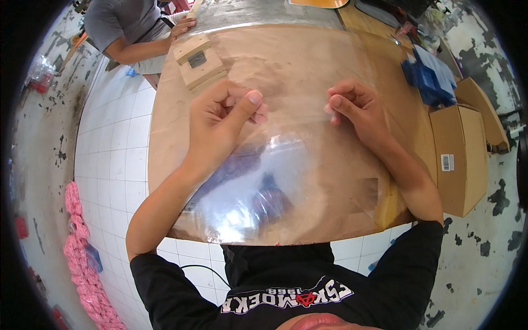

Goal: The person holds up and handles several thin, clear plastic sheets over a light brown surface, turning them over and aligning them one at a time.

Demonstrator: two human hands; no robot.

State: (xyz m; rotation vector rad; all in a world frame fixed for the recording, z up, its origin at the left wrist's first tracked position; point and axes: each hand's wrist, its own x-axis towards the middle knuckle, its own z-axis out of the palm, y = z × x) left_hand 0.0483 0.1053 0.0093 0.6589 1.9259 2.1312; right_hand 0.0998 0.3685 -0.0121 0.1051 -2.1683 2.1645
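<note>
My left hand [230, 113] is closed over the middle of the table, thumb pressed toward the curled fingers. To its right, apart from it, my right hand [356, 109] is closed in a pinch. A faint, clear bit shows at the right fingertips, but what either hand holds, if anything, is too hard to see. Below my hands a glossy, transparent plastic sheet [250, 190] lies on the brown-covered table [330, 60], reflecting light. Beyond my left hand sits a light wooden block [192, 73] with a small dark grey plate set in it.
At the far left another person's hand [182, 26] rests by the table edge. On the right stand a cardboard box [459, 159] and blue packets [429, 80]. An orange sheet [319, 3] lies at the far edge. A pink bundle [82, 258] stretches along the left wall.
</note>
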